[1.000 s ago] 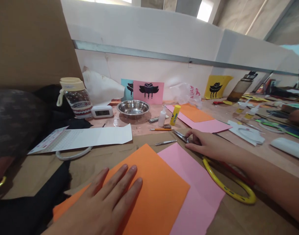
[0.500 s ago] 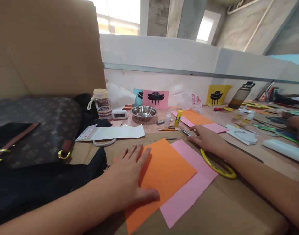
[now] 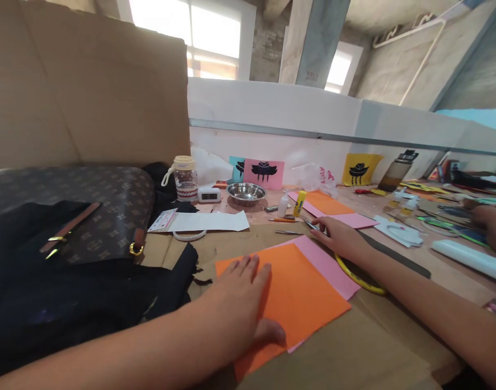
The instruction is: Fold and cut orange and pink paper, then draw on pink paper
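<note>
On the near cardboard [image 3: 353, 352], the orange sheet [image 3: 304, 295] lies over a pink sheet [image 3: 331, 265], which shows mostly at the far right. The left hand [image 3: 242, 298] is flat on the orange w/ fingers a bit spread, i.e. open, gripping nothing. The right hand [image 3: 339, 236] is farther right, fingers bent at a slim metal tool [image 3: 309, 223]; can't tell if they've closed on it.

To do this well, I'd say: press w/ a flat palm, even weight, so the sheets don't skid or crease; take the tool by its body, clear of its far end, esp. if sharp, & don't drag the sleeve-less forearm over the yellow ring [image 3: 359, 279].

Tool's long axis runs far left to near right, visible end pointing far left, nr the pencil [image 3: 282, 220]. Orange sheet has 1 corner pointing right; its long axis is unclear b/c the hand & arm cover part.
</note>
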Tool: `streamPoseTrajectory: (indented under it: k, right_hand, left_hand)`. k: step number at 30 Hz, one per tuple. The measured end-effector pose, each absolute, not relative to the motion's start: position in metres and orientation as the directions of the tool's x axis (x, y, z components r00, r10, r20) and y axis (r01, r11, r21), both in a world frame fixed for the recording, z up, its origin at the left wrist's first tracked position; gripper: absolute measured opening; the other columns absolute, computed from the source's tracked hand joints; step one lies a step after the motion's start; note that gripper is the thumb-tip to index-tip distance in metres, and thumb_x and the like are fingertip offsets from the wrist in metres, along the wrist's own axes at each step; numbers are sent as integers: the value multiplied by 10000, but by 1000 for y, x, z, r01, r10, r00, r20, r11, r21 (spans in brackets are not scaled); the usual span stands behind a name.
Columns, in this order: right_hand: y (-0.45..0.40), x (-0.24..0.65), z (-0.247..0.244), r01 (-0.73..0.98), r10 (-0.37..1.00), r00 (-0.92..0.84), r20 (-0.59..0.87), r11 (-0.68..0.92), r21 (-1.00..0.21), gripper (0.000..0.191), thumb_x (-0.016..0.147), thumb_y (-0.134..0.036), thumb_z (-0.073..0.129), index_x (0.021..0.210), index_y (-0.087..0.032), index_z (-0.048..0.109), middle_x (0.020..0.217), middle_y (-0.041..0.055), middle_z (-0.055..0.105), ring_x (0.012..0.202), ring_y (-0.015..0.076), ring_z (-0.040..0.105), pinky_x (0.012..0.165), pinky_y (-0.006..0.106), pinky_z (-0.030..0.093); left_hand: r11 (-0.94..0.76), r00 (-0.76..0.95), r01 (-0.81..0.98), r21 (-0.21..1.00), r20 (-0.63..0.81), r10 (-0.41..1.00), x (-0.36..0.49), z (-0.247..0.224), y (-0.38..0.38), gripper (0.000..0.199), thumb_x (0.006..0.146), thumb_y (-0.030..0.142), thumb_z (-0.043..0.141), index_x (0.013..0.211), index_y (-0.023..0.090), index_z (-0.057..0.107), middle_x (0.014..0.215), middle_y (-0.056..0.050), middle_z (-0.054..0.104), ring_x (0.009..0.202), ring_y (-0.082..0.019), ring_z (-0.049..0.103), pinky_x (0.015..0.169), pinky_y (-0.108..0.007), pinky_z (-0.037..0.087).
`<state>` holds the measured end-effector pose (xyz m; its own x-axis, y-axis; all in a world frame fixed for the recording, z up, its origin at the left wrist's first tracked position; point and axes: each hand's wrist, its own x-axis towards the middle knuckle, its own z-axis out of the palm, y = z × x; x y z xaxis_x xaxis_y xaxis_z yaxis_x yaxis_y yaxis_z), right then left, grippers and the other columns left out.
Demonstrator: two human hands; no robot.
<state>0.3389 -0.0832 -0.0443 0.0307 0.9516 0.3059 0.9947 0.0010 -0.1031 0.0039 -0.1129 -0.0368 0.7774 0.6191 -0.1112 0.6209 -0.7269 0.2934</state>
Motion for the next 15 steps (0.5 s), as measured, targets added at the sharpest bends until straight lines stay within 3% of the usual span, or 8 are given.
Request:
streamPoseTrajectory:
  k: [3, 6, 8, 11, 13, 15]
  right_hand:
    - [-83, 339, -44, 995, 954, 15, 301, 17, -103, 366, 927, -441, 456, 1112, -174, 623, 1051, 127, 696, 928, 278, 650, 790, 391, 483]
    - [-83, 339, -44, 994, 956, 11, 292, 21, -106, 382, 933, -447, 447, 1121, -162, 618, 1064, 134, 690, 937, 282, 644, 804, 402, 480]
    - [-83, 339, -44, 994, 958, 14, 285, 18, -110, 395, 934, -460, 448, 1128, -161, 617, 1064, 134, 688, 936, 285, 644, 801, 404, 481]
    - [-84, 341, -43, 993, 961, 20, 274, 13, -118, 412, 938, -477, 443, 1137, -160, 616, 1054, 131, 687, 926, 286, 647, 788, 402, 484]
    - [-84, 342, -43, 992, 963, 19, 269, 16, -126, 414, 939, -480, 444, 1140, -162, 616, 1059, 128, 688, 924, 284, 648, 789, 400, 486]
    - [-83, 344, -44, 991, 963, 14, 268, 23, -134, 410, 933, -486, 455, 1135, -171, 622, 1060, 122, 690, 922, 282, 649, 783, 394, 487]
  left_hand:
    - [-765, 825, 562, 315, -160, 541, 11, -40, -131, 1136, 728, 748, 659, 1536, 37, 296, 1596, -281, 161, 1484, -437, 151, 1194, -586, 207]
    - [-793, 850, 519, 319, -93, 519, 13, -39, -129, 1060, 740, 736, 660, 1509, 66, 375, 1578, -264, 271, 1454, -442, 269, 1175, -594, 262]
    - [-785, 812, 563, 257, 0, 583, 10, -33, -117, 915, 804, 677, 646, 1482, 101, 431, 1545, -238, 389, 1410, -424, 384, 1142, -576, 336]
    - [-671, 666, 731, 125, 87, 741, -1, -21, -92, 885, 793, 559, 737, 1478, 96, 422, 1459, -262, 504, 1324, -441, 491, 1055, -560, 429]
    - [-606, 602, 789, 100, 68, 796, -12, -18, -78, 881, 775, 562, 742, 1439, 55, 457, 1381, -310, 550, 1258, -494, 525, 985, -605, 454]
    - [-598, 601, 794, 109, 8, 799, -20, -19, -68, 833, 772, 590, 711, 1400, 86, 500, 1331, -276, 598, 1215, -485, 554, 926, -578, 493]
